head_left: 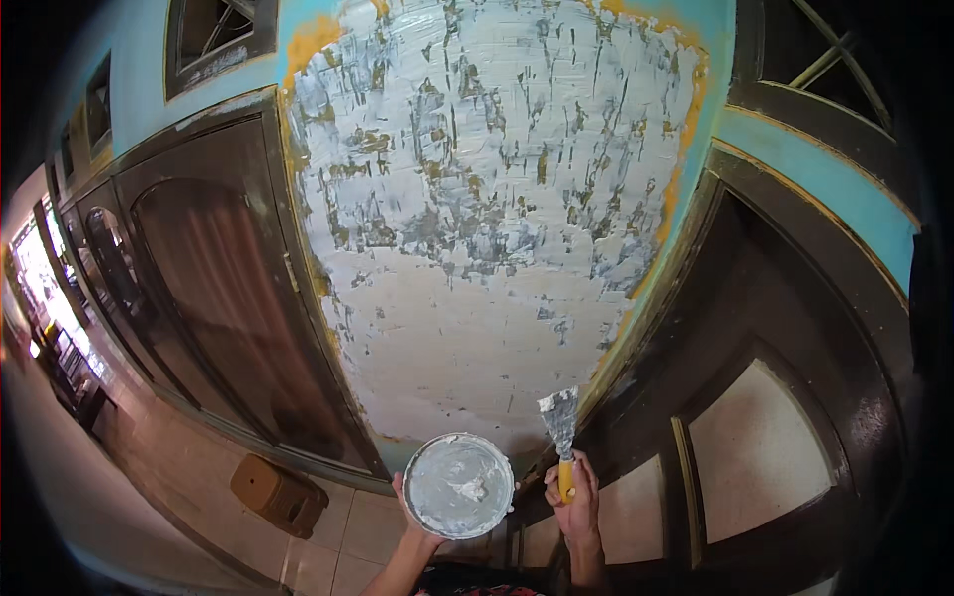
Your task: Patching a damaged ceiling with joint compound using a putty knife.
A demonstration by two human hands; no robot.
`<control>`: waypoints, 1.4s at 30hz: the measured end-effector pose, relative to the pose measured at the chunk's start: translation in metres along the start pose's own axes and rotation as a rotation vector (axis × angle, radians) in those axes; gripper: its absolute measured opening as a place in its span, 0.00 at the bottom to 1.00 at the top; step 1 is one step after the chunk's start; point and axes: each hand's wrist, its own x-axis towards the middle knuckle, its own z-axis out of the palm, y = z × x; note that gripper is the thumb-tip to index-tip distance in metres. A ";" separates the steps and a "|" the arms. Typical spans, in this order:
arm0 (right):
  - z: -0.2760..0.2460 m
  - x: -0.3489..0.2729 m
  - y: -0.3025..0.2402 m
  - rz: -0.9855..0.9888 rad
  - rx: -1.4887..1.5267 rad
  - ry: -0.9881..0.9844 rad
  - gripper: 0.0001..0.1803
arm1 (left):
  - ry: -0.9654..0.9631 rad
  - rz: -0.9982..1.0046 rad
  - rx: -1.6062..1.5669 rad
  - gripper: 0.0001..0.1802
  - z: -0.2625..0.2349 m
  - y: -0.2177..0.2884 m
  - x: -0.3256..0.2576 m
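My left hand (400,487) grips a round tub (435,467) from below and at its sides, with most of the palm hidden beneath it. Inside the tub, white putty (471,489) is smeared around, with a small lump near the middle. To the right, my right hand (578,505) is wrapped around the yellow handle of a putty knife (559,425). Its blade points up, coated with putty, and white clings to the tip. Both hands are in front of a wall panel (427,308), smooth and pale below, patchy grey and white above.
A brown plastic stool (278,495) stands on the tiled floor (370,526) at lower left. Dark wooden doors flank the panel, one on the left (214,268) and one on the right (785,338). Turquoise paint (815,169) borders the frames. A corridor runs off to the far left.
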 end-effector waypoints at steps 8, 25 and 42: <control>0.009 0.014 0.008 0.055 0.044 -0.096 0.21 | -0.190 -0.016 -0.159 0.63 -0.012 0.013 -0.011; 0.074 0.043 0.026 0.200 0.293 -0.326 0.16 | -0.085 0.187 -0.119 0.61 -0.016 0.050 -0.060; 0.138 0.140 0.093 -0.177 -0.098 -0.428 0.13 | -0.136 0.291 -0.195 0.63 -0.038 0.066 -0.079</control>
